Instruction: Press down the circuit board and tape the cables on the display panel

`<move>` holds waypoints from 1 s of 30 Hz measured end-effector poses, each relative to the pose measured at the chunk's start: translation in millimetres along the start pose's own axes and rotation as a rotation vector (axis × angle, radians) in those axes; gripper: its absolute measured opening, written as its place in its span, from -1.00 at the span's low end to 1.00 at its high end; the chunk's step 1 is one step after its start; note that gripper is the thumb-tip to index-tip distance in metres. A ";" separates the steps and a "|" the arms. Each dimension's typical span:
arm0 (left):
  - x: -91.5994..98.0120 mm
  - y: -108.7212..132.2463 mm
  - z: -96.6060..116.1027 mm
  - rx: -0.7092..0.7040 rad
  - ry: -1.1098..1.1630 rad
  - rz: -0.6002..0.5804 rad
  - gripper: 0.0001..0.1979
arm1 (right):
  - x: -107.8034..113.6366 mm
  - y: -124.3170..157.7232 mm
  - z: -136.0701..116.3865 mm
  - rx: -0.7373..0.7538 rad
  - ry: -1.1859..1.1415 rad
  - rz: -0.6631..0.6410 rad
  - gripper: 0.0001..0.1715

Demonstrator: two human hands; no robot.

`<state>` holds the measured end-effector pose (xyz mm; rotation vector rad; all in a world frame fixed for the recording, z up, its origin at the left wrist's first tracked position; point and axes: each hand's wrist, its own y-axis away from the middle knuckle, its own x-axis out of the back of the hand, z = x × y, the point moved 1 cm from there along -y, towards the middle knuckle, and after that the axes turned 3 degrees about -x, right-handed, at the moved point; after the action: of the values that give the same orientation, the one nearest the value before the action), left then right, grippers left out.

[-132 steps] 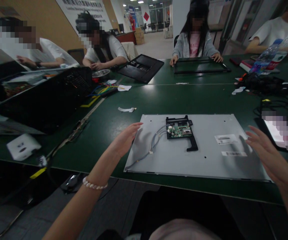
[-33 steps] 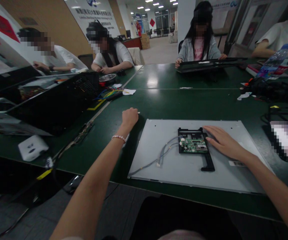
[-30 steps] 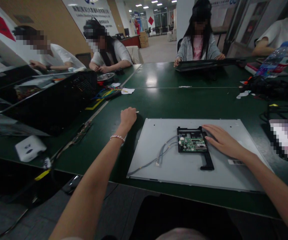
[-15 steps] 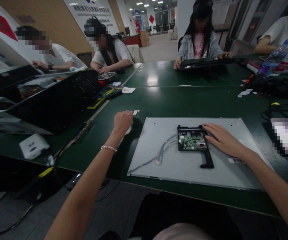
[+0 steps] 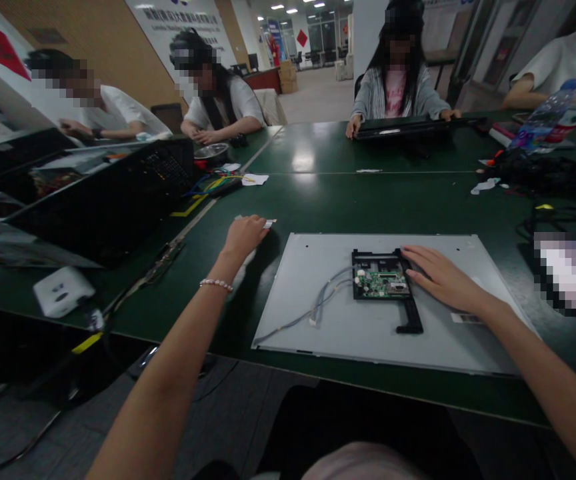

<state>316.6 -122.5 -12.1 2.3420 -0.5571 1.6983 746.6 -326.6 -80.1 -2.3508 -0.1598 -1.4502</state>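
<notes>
The left hand [image 5: 245, 238], fingers curled, lies over a white paper-like strip [image 5: 270, 224] left of the panel; whether it grips the strip cannot be told. The right hand [image 5: 441, 277] grips nothing, its fingers extended against the right edge of a black plastic bracket [image 5: 411, 315]. That bracket, carrying a green circuit board [image 5: 381, 285] with grey cables [image 5: 288, 325] running left, lies on the grey display panel [image 5: 448, 347] at the green table's [image 5: 318, 200] near edge. Far off, a co-worker holds a black frame [image 5: 413, 127]; far left stands a computer case [image 5: 113, 200].

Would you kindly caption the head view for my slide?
Right hand beside black frame on grey panel; left hand over a white strip.
</notes>
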 end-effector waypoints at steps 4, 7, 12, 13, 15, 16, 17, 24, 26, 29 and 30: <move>0.4 -10.2 -0.2 -0.064 -0.011 -0.037 -0.68 | -0.4 0.6 0.7 0.005 0.019 -0.009 -0.40; 3.1 -17.2 3.2 0.004 0.017 -0.069 -0.69 | 0.5 0.6 0.8 0.007 0.009 -0.007 -0.39; 21.7 -18.1 33.4 0.002 0.034 -0.019 -0.66 | 2.0 -0.3 1.6 -0.009 -0.017 0.002 -0.37; 27.9 -16.2 44.9 -0.034 0.036 0.002 -0.65 | 2.3 -0.4 1.4 -0.011 -0.018 0.001 -0.37; 42.2 -10.3 72.4 -0.119 0.056 0.047 -0.67 | 3.3 0.0 0.3 -0.015 -0.022 -0.001 -0.37; 49.7 -6.6 87.8 -0.162 0.068 0.073 -0.68 | 4.0 0.4 -0.8 -0.016 -0.027 0.000 -0.36; 57.2 -2.8 103.6 -0.213 0.079 0.096 -0.69 | 4.9 1.0 -2.1 -0.018 -0.032 0.004 -0.35; 95.4 14.5 190.3 -0.563 0.102 0.246 -0.76 | 9.4 2.1 -13.7 0.004 -0.115 0.025 -0.22; 99.4 14.7 202.3 -0.601 0.093 0.271 -0.78 | 9.1 0.6 -14.8 0.001 -0.149 -0.005 -0.15; 100.0 14.4 212.6 -0.624 0.085 0.287 -0.81 | 9.8 -0.4 -14.7 -0.006 -0.197 -0.037 -0.08; 99.0 14.4 214.6 -0.627 0.084 0.291 -0.82 | 10.4 -0.2 -14.6 -0.010 -0.211 -0.034 -0.08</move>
<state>524.5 -233.4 11.2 1.7963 -1.2509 1.4296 739.2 -332.9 -65.0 -2.5174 -0.2496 -1.2176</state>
